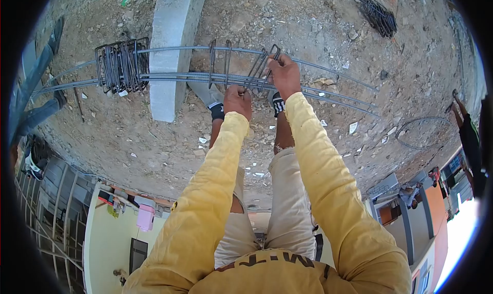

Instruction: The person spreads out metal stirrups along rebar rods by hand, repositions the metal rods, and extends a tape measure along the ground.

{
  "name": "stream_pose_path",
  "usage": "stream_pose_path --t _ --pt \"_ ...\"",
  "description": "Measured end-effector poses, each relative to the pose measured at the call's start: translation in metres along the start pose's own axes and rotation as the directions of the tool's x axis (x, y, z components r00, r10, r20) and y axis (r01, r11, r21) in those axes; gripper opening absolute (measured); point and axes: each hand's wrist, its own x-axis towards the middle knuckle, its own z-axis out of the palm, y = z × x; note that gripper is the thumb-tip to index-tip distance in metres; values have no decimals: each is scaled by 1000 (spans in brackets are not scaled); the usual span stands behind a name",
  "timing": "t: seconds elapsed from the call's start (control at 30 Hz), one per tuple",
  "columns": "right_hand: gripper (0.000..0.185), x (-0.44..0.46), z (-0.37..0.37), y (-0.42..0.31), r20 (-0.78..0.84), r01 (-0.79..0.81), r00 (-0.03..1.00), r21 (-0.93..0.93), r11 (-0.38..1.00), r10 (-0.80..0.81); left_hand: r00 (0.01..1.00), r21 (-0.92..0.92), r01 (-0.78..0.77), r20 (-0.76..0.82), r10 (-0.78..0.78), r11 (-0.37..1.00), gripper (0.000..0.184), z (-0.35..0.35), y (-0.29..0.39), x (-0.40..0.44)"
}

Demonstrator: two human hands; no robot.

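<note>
Pinching one metal loop (277, 48): right hand (285, 75). Left hand (238, 101): apart from it, at the steel bars (174, 78), grip hard to tell. Bars: across the concrete beam (173, 26), near its closer end. Loop bundle (120, 65): beside the beam's left edge.

The concrete beam (174, 42) is pale grey, and the metal rods (334, 96) crossing it are a bluish steel grey. Left of the beam, the stacked wire hoops (119, 67) are dark brown to black; the loose hoops (228, 57) right of it are similarly dark. Around the beam, the ground (128, 132) is dusty brown, speckled with white chips. Right of the beam, the sleeves (203, 196) are mustard yellow, the shorts (287, 201) cream, and one black sock (279, 105) has white stripes. Far left of the beam, another person's trousers (31, 101) are blue.
</note>
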Motion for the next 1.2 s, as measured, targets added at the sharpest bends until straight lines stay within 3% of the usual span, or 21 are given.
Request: stream_pose_path --t 0.17,0.27,0.43,0.67,0.93,1.07,1.2 --pt "23 3 -22 11 -2 29 1000 -186 982 -30 998 -57 21 57 -18 998 13 -4 7 0" --pt "22 -2 -39 23 -84 67 992 -250 966 -91 996 -67 47 84 -41 997 15 -2 14 -4" --pt "23 -7 -69 23 -125 -9 992 -312 950 -32 979 -131 97 192 -70 987 18 8 16 -7" --pt "22 -1 -98 37 -301 19 936 -469 883 -180 966 15 19 256 -22 1000 21 10 27 -4" --pt "21 8 -165 62 -377 -35 911 -471 882 -165 924 5 53 380 -51 999 20 19 52 -4" --pt "22 14 -204 67 -342 -19 912 -590 807 -228 919 110 -39 394 -7 993 22 21 67 -8" --pt "25 14 -219 57 -264 -64 961 -498 865 -81 926 101 -55 376 13 993 23 32 58 -8"
